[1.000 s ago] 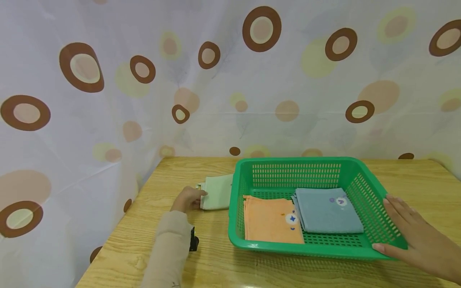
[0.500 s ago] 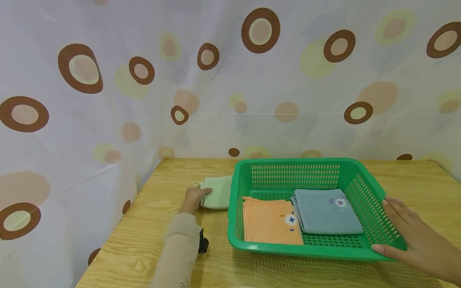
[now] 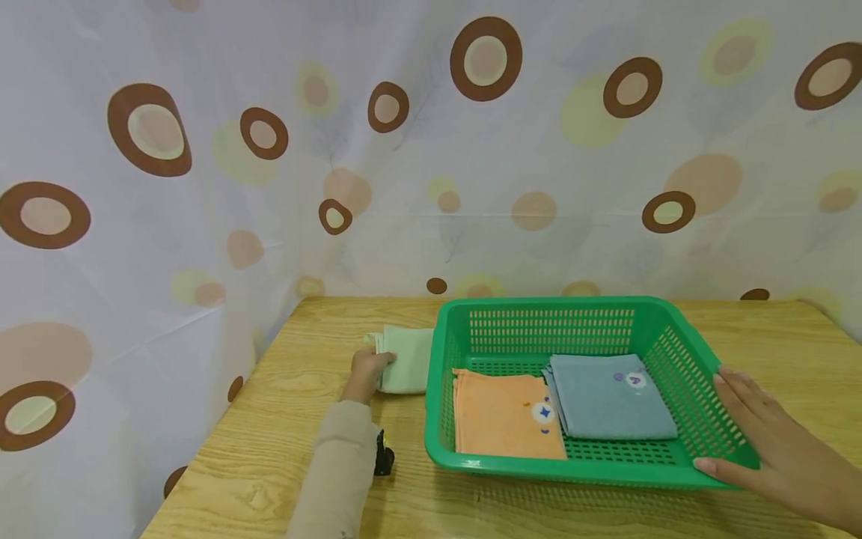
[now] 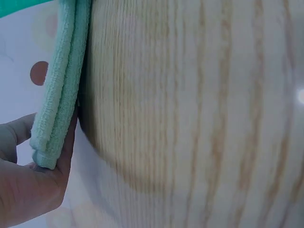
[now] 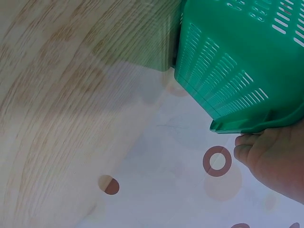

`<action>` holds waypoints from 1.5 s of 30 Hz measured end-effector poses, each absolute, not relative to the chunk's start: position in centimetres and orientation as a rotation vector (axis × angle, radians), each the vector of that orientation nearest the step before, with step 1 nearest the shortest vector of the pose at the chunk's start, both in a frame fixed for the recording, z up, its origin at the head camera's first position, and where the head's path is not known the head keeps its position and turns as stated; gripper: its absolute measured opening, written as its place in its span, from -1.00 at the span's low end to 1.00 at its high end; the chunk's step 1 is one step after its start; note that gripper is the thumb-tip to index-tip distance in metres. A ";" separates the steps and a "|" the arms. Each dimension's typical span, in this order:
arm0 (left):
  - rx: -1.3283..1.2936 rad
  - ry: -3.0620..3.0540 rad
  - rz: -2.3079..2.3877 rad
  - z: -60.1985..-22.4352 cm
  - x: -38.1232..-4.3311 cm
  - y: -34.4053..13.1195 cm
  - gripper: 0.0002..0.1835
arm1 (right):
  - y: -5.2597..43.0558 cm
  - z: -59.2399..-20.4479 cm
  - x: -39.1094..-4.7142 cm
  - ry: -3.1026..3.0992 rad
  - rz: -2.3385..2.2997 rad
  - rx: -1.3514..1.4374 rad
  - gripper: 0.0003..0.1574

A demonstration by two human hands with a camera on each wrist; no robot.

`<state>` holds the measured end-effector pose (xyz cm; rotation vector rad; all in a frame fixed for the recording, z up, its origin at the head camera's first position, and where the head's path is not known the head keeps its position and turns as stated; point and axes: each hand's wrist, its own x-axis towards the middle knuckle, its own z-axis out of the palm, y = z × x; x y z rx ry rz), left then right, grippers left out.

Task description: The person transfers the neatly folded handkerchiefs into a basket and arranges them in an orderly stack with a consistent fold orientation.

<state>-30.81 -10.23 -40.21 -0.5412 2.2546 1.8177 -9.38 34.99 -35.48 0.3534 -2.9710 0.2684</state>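
A pale green folded towel lies left of the green plastic basket, its right end hidden behind the basket's rim. My left hand pinches its left edge. In the left wrist view the thumb is on one side of the layered towel and the fingers are on the other. My right hand rests on the basket's right rim near the front corner, fingers extended and thumb spread. Inside the basket, a folded orange towel with a bear face sits left of a folded blue-grey towel.
All of this stands on a wood-grain table. A patterned cloth hangs behind and to the left. A small black device is on my left wrist.
My left hand has moved slightly right onto the green towel's edge, and its left end has risen a little. The right hand and basket look unchanged.
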 end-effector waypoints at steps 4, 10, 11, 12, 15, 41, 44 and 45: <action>-0.491 2.275 1.840 -40.1 -30.8 -10.5 -0.58 | 34.9 -35.5 -9.4 -2.972 0.293 0.353 0.27; -0.469 2.259 1.877 -39.2 -30.6 -10.9 -0.59 | 35.0 -35.5 -9.3 -2.961 0.289 0.361 0.27; -0.471 2.248 1.886 -39.1 -30.5 -11.0 -0.60 | 35.0 -35.5 -9.3 -2.961 0.285 0.361 0.26; -0.476 2.234 1.892 -39.0 -30.6 -11.1 -0.59 | 34.9 -35.5 -9.3 -2.961 0.283 0.359 0.26; -0.460 2.289 1.837 -38.7 -30.7 -11.5 -0.58 | 34.9 -35.5 -9.3 -2.960 0.287 0.357 0.26; -0.339 2.459 1.728 -34.9 -30.6 -12.9 -0.54 | 35.0 -35.5 -9.2 -2.948 0.300 0.373 0.26; -0.297 2.471 1.752 -35.0 -31.3 -13.2 -0.56 | 35.0 -35.5 -9.3 -2.949 0.320 0.375 0.27; -0.299 2.472 1.749 -34.9 -31.4 -13.3 -0.56 | 34.9 -35.5 -9.3 -2.948 0.331 0.377 0.27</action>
